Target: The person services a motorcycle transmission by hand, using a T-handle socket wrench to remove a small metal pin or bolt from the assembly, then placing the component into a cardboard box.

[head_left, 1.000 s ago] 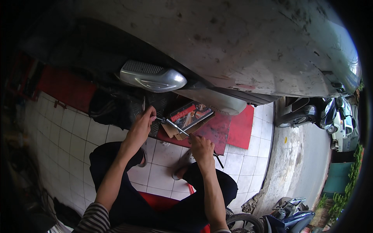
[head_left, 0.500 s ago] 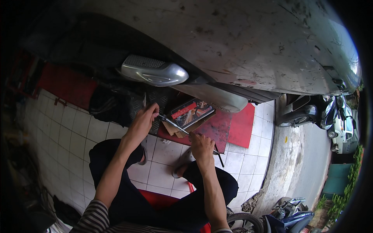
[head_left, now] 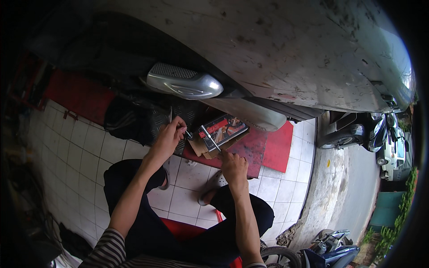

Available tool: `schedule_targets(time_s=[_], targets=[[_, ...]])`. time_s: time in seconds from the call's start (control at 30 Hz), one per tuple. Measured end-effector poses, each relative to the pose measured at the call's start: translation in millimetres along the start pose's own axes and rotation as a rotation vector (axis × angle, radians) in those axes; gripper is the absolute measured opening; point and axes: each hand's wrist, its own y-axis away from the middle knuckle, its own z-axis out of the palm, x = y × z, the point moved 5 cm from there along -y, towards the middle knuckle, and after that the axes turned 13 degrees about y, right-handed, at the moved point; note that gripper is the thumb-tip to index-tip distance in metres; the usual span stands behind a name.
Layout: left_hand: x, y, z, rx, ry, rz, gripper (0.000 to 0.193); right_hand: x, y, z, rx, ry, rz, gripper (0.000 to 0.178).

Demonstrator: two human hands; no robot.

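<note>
My left hand point(head_left: 166, 137) has its fingers pinched together on a small dark metal piece point(head_left: 189, 134) that looks like a socket. To its right, my right hand point(head_left: 235, 166) is wrapped round the lower end of a shiny metal wrench point(head_left: 212, 139). The wrench's upper end points up and left, apart from the small piece. It passes over a black and red printed box point(head_left: 231, 129) and brown cardboard point(head_left: 196, 148). Both lie on a red platform point(head_left: 250, 152) below the vehicle's silver footrest point(head_left: 184, 81).
A scuffed light body panel point(head_left: 277, 49) hangs over the work area. Black cloth point(head_left: 127, 120) lies left of my hands. White floor tiles point(head_left: 183, 172) surround my feet. Parked motorcycles point(head_left: 330, 254) and a road point(head_left: 353, 178) lie to the right.
The wrench and the small metal piece, in line and touching before, are now apart. The wrench has tilted more upright in my right hand, and its dark rear end no longer shows.
</note>
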Motion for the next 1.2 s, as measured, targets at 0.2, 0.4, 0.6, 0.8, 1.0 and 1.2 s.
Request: schedule_targets(time_s=[0.2, 0.4, 0.6, 0.8, 1.0, 1.2], targets=[[11, -4, 0, 0.051, 0.000, -0.031, 0.007, 5, 2, 2, -0.066, -0.022, -0.031, 0.021], [13, -4, 4, 0.039, 0.059, -0.025, 0.007, 2, 3, 3, -0.006, -0.060, 0.013, 0.022], [7, -5, 3, 0.068, 0.065, 0.006, 0.006, 1, 3, 5, -0.014, -0.039, -0.009, 0.024], [12, -5, 4, 0.064, 0.075, -0.006, 0.006, 2, 6, 4, 0.109, -0.027, -0.036, 0.020], [12, -5, 7, 0.042, 0.062, -0.017, 0.007, 0, 5, 3, 0.061, -0.006, -0.058, 0.021], [15, -6, 9, 0.065, 0.070, -0.010, 0.006, -6, 3, -4, 0.015, -0.071, -0.059, 0.021]])
